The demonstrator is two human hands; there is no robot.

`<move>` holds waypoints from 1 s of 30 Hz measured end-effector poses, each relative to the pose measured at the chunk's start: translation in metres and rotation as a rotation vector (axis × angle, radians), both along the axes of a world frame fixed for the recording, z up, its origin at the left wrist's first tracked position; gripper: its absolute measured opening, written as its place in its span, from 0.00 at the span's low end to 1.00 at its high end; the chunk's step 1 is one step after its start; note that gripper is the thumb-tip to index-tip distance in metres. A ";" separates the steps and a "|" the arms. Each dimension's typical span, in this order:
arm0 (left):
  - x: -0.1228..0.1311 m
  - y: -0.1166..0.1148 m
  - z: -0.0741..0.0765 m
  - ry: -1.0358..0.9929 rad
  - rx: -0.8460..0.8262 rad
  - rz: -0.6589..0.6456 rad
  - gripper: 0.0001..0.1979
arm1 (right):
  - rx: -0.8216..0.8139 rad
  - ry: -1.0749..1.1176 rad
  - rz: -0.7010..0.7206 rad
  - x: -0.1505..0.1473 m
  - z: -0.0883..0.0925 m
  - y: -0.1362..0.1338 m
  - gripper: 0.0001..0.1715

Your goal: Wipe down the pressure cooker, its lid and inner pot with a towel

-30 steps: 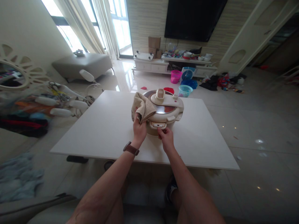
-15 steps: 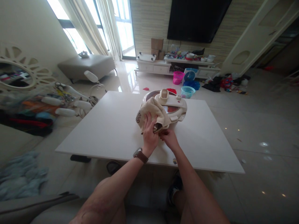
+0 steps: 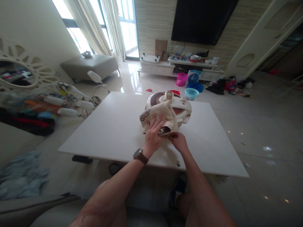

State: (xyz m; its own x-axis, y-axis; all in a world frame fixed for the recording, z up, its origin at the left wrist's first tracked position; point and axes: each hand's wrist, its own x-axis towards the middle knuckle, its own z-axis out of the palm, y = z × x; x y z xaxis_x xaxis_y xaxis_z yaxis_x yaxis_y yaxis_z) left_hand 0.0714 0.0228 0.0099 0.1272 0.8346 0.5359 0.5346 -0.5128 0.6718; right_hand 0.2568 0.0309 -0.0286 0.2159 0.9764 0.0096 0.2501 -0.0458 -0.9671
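Observation:
On the white table [image 3: 99,132] stands a cream and brown electric pressure cooker [image 3: 182,102], its lid on. A beige cloth [image 3: 158,112] with a dark pattern drapes over the near-left side of the cooker, hiding much of its front. My left hand [image 3: 153,135] lies on the cloth with fingers spread, pressing it against the cooker. Low at the cooker's front, my right hand [image 3: 179,142] has its fingers curled at the bottom edge of the cloth. Its fingertips are partly hidden there.
A small sticker [image 3: 178,163] is near the table's front edge. At the left stands a lamp [image 3: 85,105] with several white shades. Beyond the table are a light-blue basket [image 3: 191,94], a pink basket [image 3: 181,79] and a low TV cabinet [image 3: 156,68].
The cloth has shifted and now lies flatter across the cooker's front. My left hand's fingers point further right, and my right hand has moved slightly right. The view has shifted a little.

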 end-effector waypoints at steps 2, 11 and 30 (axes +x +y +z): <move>-0.004 0.011 -0.003 -0.163 -0.014 0.078 0.32 | -0.072 -0.166 0.017 0.005 0.002 0.000 0.06; -0.017 0.053 -0.031 -0.877 -0.430 0.363 0.22 | 0.060 0.039 -0.302 0.014 0.002 0.010 0.15; 0.025 0.015 -0.047 -1.097 -0.599 0.399 0.22 | 0.110 0.473 -0.327 0.015 0.024 0.007 0.35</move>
